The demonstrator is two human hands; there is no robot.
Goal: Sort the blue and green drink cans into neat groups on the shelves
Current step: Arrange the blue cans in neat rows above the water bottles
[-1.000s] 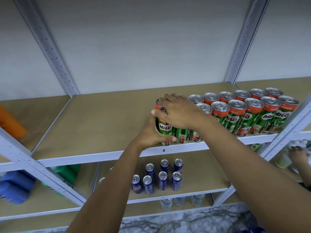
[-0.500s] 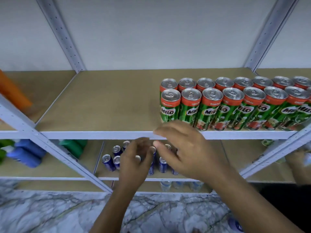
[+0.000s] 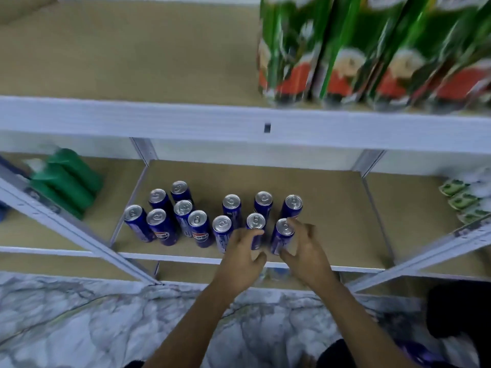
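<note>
Several blue Pepsi cans (image 3: 197, 228) stand on the lower shelf (image 3: 334, 213), a loose cluster at the left and two rows at the right. My left hand (image 3: 243, 257) curls round the front-row blue can (image 3: 255, 221). My right hand (image 3: 305, 249) curls round the blue can at the row's right end (image 3: 283, 231), with fingers behind it and thumb in front. Green Milo cans (image 3: 345, 49), blurred, stand in a row at the right of the upper shelf (image 3: 132, 54).
Green bottles (image 3: 66, 181) lie in the left bay and small green-topped items (image 3: 462, 197) in the right bay. A white diagonal brace (image 3: 66, 227) crosses the lower left. The white upper shelf rail (image 3: 159, 120) runs overhead. Marble floor (image 3: 79, 328) lies below.
My view has dropped from the upper shelf to the lower one. Both hands have come down from the Milo cans and reached the blue cans.
</note>
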